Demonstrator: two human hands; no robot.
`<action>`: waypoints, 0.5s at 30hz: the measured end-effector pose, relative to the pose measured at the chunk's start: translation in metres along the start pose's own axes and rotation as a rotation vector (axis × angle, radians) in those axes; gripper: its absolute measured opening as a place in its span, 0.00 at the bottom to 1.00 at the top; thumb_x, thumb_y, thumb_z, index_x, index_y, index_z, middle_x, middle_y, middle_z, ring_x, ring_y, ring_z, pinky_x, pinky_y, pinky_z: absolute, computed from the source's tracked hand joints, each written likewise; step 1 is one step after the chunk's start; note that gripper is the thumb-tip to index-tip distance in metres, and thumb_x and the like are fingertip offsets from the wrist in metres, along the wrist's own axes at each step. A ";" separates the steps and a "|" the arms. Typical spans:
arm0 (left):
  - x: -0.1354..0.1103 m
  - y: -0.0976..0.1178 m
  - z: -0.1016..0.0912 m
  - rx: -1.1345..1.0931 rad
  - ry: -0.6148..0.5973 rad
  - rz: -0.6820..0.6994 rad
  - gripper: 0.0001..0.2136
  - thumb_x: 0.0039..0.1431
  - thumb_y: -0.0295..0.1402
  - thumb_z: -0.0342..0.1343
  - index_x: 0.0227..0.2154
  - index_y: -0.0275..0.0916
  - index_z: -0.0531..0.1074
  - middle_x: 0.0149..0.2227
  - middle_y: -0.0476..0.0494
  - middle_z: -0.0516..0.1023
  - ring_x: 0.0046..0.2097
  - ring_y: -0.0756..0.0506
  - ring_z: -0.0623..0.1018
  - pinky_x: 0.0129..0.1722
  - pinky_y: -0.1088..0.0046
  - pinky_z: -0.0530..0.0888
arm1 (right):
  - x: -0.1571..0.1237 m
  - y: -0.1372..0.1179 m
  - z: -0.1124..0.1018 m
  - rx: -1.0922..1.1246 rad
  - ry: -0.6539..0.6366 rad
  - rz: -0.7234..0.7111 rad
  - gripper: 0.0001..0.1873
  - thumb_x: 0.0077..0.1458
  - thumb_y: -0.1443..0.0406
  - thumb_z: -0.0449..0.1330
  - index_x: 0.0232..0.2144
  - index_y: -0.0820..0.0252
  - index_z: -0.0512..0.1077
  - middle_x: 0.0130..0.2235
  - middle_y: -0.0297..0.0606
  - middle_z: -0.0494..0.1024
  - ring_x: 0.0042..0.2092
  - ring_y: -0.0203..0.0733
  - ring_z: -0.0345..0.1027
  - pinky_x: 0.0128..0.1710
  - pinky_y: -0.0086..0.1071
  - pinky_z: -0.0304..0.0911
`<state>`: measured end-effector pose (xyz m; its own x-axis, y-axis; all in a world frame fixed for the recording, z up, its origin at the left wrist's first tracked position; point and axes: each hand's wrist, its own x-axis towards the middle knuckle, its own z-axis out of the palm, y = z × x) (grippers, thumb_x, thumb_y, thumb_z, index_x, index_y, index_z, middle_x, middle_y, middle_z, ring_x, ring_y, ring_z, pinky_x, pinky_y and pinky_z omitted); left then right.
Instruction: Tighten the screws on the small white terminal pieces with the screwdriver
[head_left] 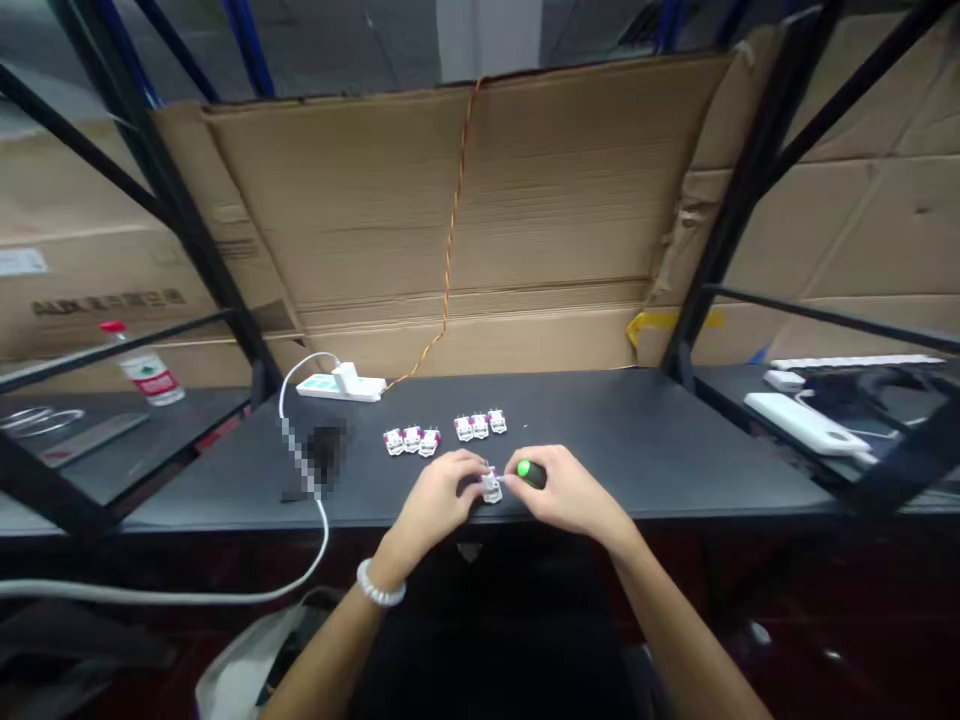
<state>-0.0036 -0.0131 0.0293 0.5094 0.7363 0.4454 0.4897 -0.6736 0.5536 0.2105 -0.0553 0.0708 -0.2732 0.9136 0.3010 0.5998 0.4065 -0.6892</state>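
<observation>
At the front edge of the dark table (592, 420), my left hand (444, 490) grips a small white part with purple bits (491, 487) between thumb and fingers. My right hand (559, 490) is closed around a screwdriver with a green and black handle (532, 473). Its shaft points left, and the tip meets the right side of the white part. Behind my hands stand similar white and purple parts: one row (412, 441) to the left and another row (480, 425) straight ahead.
A white power strip (360, 387) with a plugged-in adapter lies at the back left, its white cable (324, 520) running over the table's front edge. Cardboard (525, 220) walls the back. Black metal posts (720, 230) frame both sides. A bottle (154, 375) lies tilted at far left.
</observation>
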 end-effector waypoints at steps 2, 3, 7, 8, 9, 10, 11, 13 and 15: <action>-0.002 0.004 -0.003 -0.076 0.034 0.025 0.05 0.65 0.27 0.63 0.41 0.42 0.83 0.44 0.43 0.85 0.47 0.42 0.84 0.51 0.65 0.79 | 0.001 0.001 0.001 0.003 -0.006 0.015 0.10 0.60 0.64 0.61 0.29 0.59 0.80 0.30 0.35 0.82 0.33 0.39 0.71 0.37 0.31 0.61; -0.004 0.005 -0.004 -0.106 0.047 0.047 0.05 0.66 0.27 0.63 0.41 0.41 0.83 0.43 0.44 0.85 0.46 0.43 0.84 0.49 0.66 0.79 | 0.002 0.001 0.001 0.006 -0.004 0.023 0.10 0.59 0.64 0.61 0.29 0.59 0.80 0.29 0.34 0.81 0.32 0.39 0.70 0.37 0.31 0.60; -0.008 0.008 -0.002 -0.105 0.128 0.181 0.04 0.68 0.28 0.62 0.41 0.41 0.82 0.40 0.44 0.84 0.42 0.45 0.83 0.44 0.70 0.80 | 0.004 0.001 0.002 0.053 -0.030 0.037 0.11 0.59 0.63 0.60 0.28 0.60 0.79 0.28 0.33 0.79 0.32 0.38 0.67 0.36 0.31 0.60; -0.009 0.007 -0.001 -0.091 0.160 0.218 0.04 0.68 0.28 0.62 0.41 0.41 0.82 0.40 0.44 0.84 0.41 0.45 0.83 0.43 0.70 0.80 | 0.004 0.000 0.001 0.067 -0.039 0.036 0.11 0.59 0.62 0.60 0.28 0.60 0.79 0.28 0.33 0.78 0.32 0.38 0.66 0.36 0.31 0.59; -0.010 0.006 0.001 -0.075 0.197 0.257 0.04 0.68 0.28 0.62 0.41 0.41 0.82 0.40 0.43 0.84 0.41 0.45 0.84 0.42 0.71 0.80 | 0.004 0.000 0.001 0.078 -0.048 0.036 0.12 0.59 0.61 0.60 0.28 0.61 0.79 0.27 0.33 0.77 0.32 0.38 0.66 0.36 0.31 0.59; -0.010 0.005 0.002 -0.060 0.231 0.298 0.04 0.69 0.28 0.62 0.41 0.41 0.82 0.40 0.43 0.84 0.40 0.46 0.84 0.42 0.72 0.80 | 0.004 -0.001 0.001 0.088 -0.054 0.040 0.12 0.59 0.61 0.60 0.28 0.61 0.79 0.27 0.33 0.76 0.31 0.38 0.65 0.35 0.31 0.59; -0.010 0.004 0.004 -0.043 0.258 0.342 0.05 0.69 0.28 0.61 0.41 0.41 0.82 0.40 0.43 0.84 0.40 0.46 0.84 0.42 0.72 0.81 | 0.004 -0.001 0.000 0.097 -0.057 0.044 0.13 0.58 0.60 0.60 0.28 0.61 0.79 0.27 0.33 0.76 0.31 0.38 0.65 0.35 0.31 0.59; -0.011 0.002 0.005 0.001 0.293 0.422 0.06 0.70 0.26 0.60 0.42 0.41 0.82 0.41 0.43 0.84 0.41 0.47 0.84 0.42 0.72 0.81 | 0.005 -0.002 -0.001 0.120 -0.064 0.048 0.13 0.58 0.60 0.60 0.28 0.61 0.79 0.27 0.33 0.75 0.32 0.38 0.64 0.35 0.31 0.59; -0.011 0.002 0.005 0.040 0.301 0.458 0.08 0.71 0.25 0.58 0.43 0.41 0.81 0.41 0.43 0.84 0.41 0.47 0.84 0.42 0.72 0.82 | 0.005 -0.002 -0.001 0.144 -0.077 0.044 0.13 0.58 0.59 0.60 0.28 0.61 0.79 0.27 0.33 0.75 0.32 0.38 0.65 0.36 0.31 0.59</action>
<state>-0.0048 -0.0228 0.0219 0.4547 0.3492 0.8193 0.2952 -0.9270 0.2313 0.2090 -0.0519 0.0746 -0.3094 0.9249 0.2211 0.5002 0.3561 -0.7893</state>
